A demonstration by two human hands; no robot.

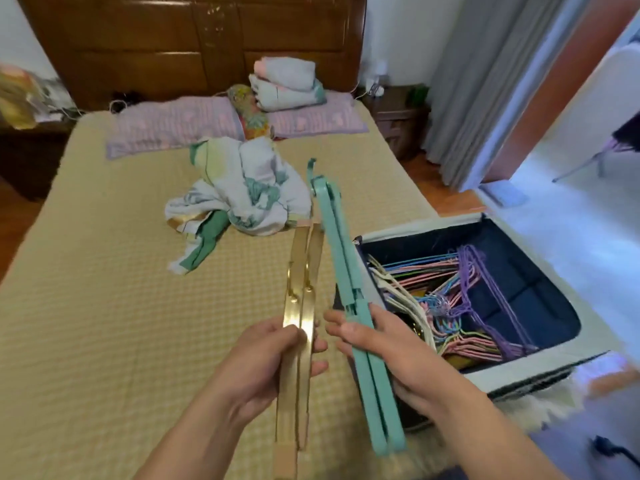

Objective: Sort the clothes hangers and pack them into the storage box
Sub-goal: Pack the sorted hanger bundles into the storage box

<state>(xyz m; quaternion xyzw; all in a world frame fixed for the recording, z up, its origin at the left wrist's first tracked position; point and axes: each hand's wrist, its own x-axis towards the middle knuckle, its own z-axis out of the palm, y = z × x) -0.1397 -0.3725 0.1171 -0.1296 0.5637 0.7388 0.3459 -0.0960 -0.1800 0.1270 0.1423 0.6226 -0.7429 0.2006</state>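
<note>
My left hand [266, 362] grips two wooden hangers [304, 268] held edge-on over the bed, their metal hooks showing near the middle. My right hand [391, 351] grips two teal plastic hangers [337, 244], also edge-on, just right of the wooden ones. Beside the bed on the right stands the open storage box [540, 370], dark blue inside with a pale rim. Several thin hangers [460, 299] in pink, blue, purple and cream lie stacked in it.
A crumpled floral cloth [242, 188] lies on the yellow bed mat [104, 306] just beyond the hangers. Pillows [173, 123] and folded bedding [287, 84] sit by the wooden headboard. A nightstand [398, 123] and grey curtain [485, 81] stand at the right.
</note>
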